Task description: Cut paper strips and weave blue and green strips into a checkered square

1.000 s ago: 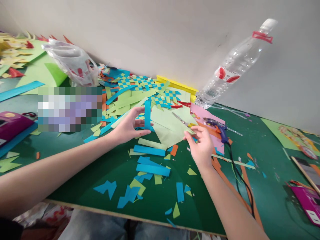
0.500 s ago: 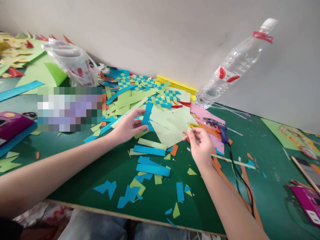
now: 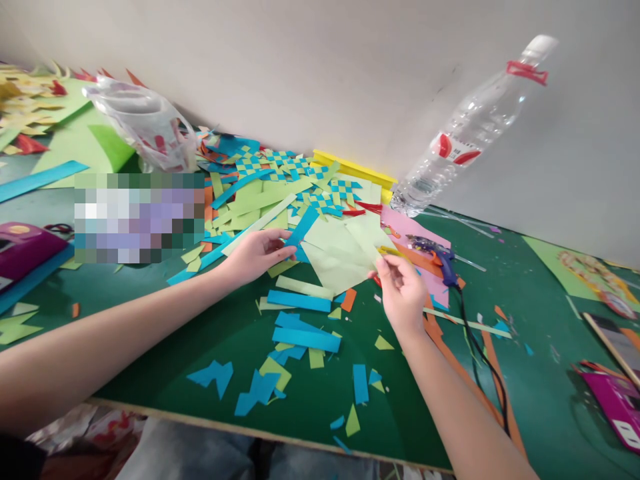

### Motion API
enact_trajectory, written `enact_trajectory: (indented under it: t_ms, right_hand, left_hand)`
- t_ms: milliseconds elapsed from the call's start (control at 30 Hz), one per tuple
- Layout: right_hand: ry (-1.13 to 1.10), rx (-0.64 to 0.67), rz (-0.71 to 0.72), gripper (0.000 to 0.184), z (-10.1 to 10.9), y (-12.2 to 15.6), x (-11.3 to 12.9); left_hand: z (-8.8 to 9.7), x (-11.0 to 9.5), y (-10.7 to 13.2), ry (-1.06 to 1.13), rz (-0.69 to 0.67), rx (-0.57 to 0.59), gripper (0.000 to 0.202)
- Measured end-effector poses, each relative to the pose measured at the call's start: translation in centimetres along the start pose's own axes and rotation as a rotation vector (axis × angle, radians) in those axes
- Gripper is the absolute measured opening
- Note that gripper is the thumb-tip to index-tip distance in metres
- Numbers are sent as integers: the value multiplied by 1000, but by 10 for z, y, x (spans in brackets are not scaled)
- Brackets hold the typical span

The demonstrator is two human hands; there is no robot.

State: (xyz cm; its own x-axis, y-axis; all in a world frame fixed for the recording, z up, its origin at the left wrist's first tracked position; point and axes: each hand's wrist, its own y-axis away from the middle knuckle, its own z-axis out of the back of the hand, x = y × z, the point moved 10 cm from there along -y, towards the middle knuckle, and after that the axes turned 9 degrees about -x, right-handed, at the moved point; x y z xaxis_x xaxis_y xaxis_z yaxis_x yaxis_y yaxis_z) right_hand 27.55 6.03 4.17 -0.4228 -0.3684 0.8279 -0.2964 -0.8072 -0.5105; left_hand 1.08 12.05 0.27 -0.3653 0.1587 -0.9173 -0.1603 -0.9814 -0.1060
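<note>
In the head view, my two hands are well apart over the green table [image 3: 165, 373], each pinched on its own strip of paper. My left hand [image 3: 263, 257], just off centre toward nine o'clock, has thumb and fingers closed on one end of a blue strip [image 3: 304, 225]. The strip is straight-edged, flat and evenly coloured, and its free end points to one o'clock; I can't tell whether that end touches the papers beneath.

My right hand [image 3: 404, 287], at four o'clock from the centre, grips a pale green strip [image 3: 367, 239] between thumb and fingertips. It slants toward ten o'clock over a pale green sheet [image 3: 330, 263], so close to it in shade that its edges are hard to make out. A yellow piece [image 3: 395, 251] shows just behind those fingertips, mostly hidden.

Around twelve o'clock lie woven pieces [image 3: 280, 167], checked in blue and green. A clear bottle [image 3: 465, 127] leans at two o'clock, a glue gun [image 3: 443, 263] lies at three, a cup in a plastic bag [image 3: 145, 130] stands at ten, and a blue offcut [image 3: 306, 340] lies among scraps at six.
</note>
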Motion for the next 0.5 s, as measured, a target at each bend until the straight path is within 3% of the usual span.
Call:
enact_trajectory:
  t_ms: [233,500]
  right_hand:
    - [-60,-3,37,13,0,-2,2]
    - [8,-54,20,18,6,-6,4]
  left_hand:
    - [-2,-9,3,-13,-16,30,38]
    - [-4,-4,2,23,0,42,39]
